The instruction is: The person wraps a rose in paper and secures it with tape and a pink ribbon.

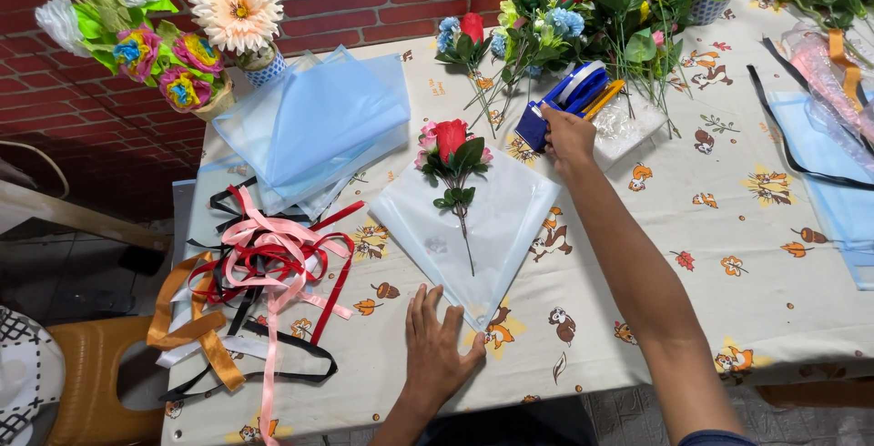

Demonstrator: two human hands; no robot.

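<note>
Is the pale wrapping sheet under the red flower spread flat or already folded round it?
Spread flat. The pale sheet lies open under the red flower, edges unfolded; the left hand presses its lower corner.

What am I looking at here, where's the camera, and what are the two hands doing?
There is one picture, taken by a camera worn on a person's head, looking down at their own bare hands over a table covered with a cartoon-print cloth. The left hand lies flat at the near corner of a pale wrapping sheet, which has a small red rose sprig lying on it. The right hand reaches out to a blue tape dispenser. To the left lie a tangle of ribbons and a stack of blue sheets. Artificial flowers stand along the far edge.
</note>
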